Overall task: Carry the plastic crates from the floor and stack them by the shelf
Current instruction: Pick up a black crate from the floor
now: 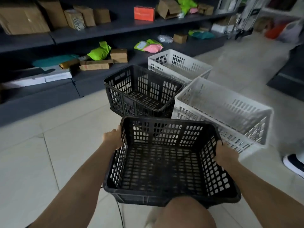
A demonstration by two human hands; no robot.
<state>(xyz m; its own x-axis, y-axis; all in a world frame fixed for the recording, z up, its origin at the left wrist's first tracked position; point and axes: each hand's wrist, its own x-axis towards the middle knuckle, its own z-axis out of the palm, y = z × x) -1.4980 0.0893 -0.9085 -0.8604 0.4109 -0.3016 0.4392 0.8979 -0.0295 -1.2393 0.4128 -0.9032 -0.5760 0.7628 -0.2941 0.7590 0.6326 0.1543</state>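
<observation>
I hold a black plastic crate (166,163) in front of me, off the floor and above my knee. My left hand (113,138) grips its left rim and my right hand (226,154) grips its right rim. Just beyond it a second black crate (141,91) stands on the floor by the dark shelf (69,94). To its right lies a white crate (223,109), tilted, resting on another white one. A further white crate (178,65) stands behind, close to the shelf.
The shelf boards carry cardboard boxes (23,18), an orange box (144,13) and green and pink parcels (99,51). A shoe (294,163) shows at the right edge. A dark unit (289,68) stands at the far right. Pale floor tiles stretch to my left.
</observation>
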